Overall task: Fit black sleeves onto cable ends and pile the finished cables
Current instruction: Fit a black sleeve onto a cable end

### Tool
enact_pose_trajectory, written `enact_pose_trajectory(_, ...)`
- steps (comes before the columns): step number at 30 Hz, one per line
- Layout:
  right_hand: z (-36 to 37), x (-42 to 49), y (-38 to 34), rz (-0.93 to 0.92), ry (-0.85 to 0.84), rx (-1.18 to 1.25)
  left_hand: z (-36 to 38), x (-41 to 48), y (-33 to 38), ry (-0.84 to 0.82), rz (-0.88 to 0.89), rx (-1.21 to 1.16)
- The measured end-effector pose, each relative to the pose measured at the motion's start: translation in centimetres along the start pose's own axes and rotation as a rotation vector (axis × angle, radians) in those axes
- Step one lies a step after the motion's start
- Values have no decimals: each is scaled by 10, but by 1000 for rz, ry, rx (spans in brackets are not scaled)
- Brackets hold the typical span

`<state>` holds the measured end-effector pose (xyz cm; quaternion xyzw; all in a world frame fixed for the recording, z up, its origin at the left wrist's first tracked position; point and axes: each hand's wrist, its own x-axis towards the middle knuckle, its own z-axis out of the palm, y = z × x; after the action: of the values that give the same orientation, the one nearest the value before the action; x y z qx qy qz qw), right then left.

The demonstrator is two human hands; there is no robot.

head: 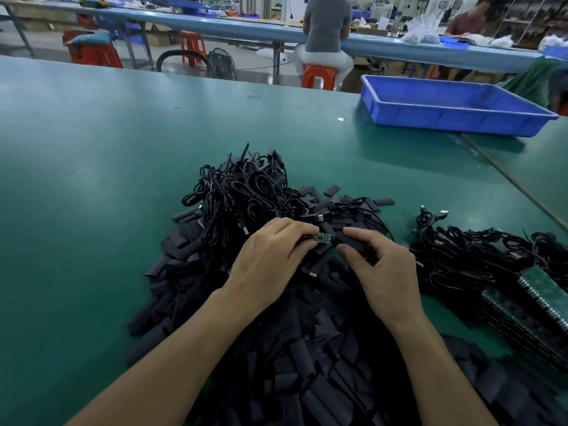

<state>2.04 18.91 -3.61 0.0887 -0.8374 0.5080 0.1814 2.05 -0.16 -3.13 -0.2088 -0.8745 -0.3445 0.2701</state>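
My left hand (270,259) lies knuckles up, with the fingers curled under and the thumb tucked out of sight. Its fingertips pinch a cable end (307,237), and the little green board (323,238) on that end sticks out past my forefinger, pointing across at my other hand.

My right hand (384,272) faces it, tilted onto its outer edge with the back turned up and to the right. The thumb and forefinger are bent into a pinch on a black sleeve (350,243), and the other fingers curl loosely behind them. The sleeve's open end sits just beside the tip of the board. I cannot tell whether the board has entered it.

Both hands hover close together over a heap of loose sleeves (276,348) that spreads beneath my wrists and back towards me. Just beyond my left knuckles is a pile of coiled cables (242,192), some with sleeved ends poking upward. To the right of my right hand, near it, lies a bundle of cables (467,256) with bare plugs, and a stack of green boards (534,299) is past that. A blue tray (445,109) stands well beyond my right hand on the green table (92,179).
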Motion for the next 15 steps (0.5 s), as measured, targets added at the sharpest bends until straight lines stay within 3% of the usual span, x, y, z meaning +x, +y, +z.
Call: enact_pose_trajectory(15, -2, 2, -6, -21, -9, 165, 4, 0, -3, 40, -5, 16)
